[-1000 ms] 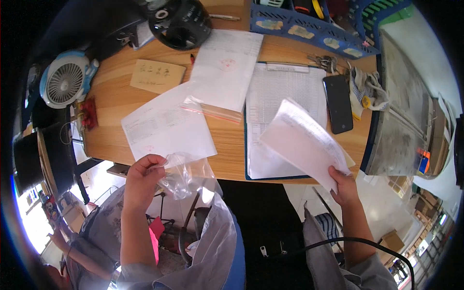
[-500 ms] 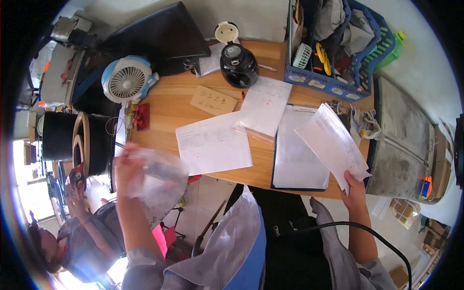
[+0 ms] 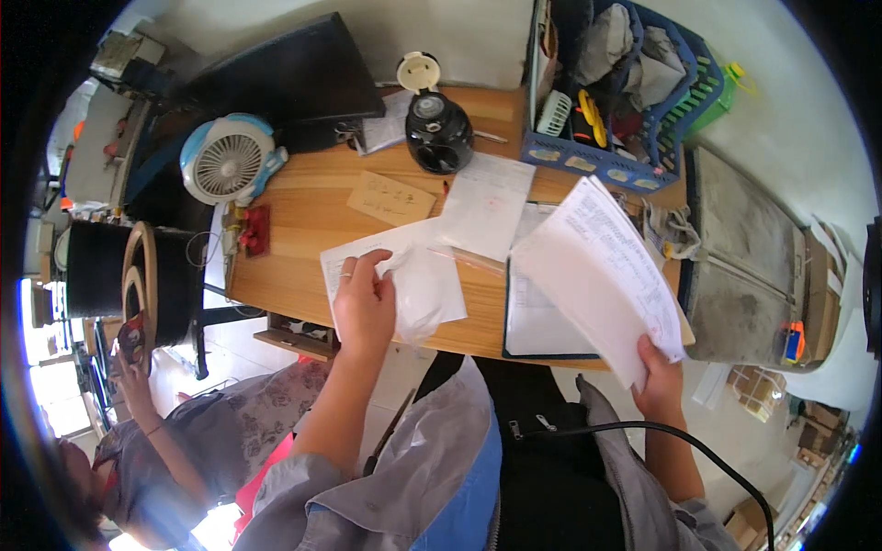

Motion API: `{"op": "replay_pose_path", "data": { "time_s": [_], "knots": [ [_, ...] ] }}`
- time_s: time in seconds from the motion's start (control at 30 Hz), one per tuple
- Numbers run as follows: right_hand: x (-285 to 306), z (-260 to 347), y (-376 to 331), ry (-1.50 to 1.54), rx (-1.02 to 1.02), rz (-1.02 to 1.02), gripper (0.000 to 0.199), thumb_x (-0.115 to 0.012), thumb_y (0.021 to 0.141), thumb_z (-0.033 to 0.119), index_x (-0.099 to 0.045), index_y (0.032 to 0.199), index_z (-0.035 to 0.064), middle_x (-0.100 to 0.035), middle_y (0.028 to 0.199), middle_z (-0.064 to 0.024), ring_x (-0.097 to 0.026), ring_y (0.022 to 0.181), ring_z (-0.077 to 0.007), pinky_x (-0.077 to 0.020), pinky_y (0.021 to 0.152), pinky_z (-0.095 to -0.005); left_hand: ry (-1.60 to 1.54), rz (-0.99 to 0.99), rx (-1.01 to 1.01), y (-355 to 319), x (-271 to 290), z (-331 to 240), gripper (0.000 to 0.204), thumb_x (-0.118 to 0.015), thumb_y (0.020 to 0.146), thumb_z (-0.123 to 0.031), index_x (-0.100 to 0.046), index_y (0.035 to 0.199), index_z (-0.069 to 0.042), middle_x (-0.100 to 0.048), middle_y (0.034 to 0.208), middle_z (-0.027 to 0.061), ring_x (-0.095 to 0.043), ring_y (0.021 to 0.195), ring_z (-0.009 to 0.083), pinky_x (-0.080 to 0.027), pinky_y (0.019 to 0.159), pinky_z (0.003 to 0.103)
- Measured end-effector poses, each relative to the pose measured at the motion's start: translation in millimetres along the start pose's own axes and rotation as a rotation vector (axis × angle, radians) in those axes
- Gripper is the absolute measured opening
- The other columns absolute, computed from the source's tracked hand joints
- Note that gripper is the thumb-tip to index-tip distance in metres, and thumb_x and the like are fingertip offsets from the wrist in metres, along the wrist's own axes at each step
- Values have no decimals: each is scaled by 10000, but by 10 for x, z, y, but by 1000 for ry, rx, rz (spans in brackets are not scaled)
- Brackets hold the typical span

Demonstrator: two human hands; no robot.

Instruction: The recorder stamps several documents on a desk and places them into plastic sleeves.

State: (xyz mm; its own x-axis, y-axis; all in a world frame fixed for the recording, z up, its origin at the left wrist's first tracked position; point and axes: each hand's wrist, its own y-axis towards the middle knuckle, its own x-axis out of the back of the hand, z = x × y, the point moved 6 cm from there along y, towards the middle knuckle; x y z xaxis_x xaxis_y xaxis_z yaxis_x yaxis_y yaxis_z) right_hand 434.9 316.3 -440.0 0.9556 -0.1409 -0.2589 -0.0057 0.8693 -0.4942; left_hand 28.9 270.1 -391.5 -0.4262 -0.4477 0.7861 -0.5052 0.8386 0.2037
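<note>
The left hand (image 3: 365, 308) is closing its grip on a clear plastic bag (image 3: 424, 292) just above the near edge of the desk (image 3: 303, 216); what the bag is holding cannot be told. The right hand (image 3: 660, 375) is clamping one printed sheet (image 3: 602, 275) at its lower corner. A blue basket (image 3: 606, 156) is holding cloths and a yellow tool. One small fan (image 3: 225, 167) is standing at left.

Small fan (image 3: 223, 165) at desk's left – blue crate (image 3: 614, 161) back right.
</note>
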Motion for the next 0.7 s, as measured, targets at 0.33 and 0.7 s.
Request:
{"op": "replay_pose_path", "data": {
  "time_s": [0.33,0.7],
  "knots": [
    [-521,60,-638,-758,310,236,389,-684,804,57,-622,1187,35,-671,1044,-111,-636,924,-158,-490,812,-263,-240,284,86,-68,-848,-561,109,-634,799,-73,-599,899,-48,-549,672,110,-527,561,234,-438,550,346],
    [-441,-219,-607,-497,-85,119,340,-591,859,9,-598,1198,0,-645,1107,-122,-631,958,-169,-485,856,-264,-240,120,-256,-270,-779,-939,164,-637,785,-40,-636,948,-56,-540,720,93,-526,562,221,-447,524,340]
  ]
}}
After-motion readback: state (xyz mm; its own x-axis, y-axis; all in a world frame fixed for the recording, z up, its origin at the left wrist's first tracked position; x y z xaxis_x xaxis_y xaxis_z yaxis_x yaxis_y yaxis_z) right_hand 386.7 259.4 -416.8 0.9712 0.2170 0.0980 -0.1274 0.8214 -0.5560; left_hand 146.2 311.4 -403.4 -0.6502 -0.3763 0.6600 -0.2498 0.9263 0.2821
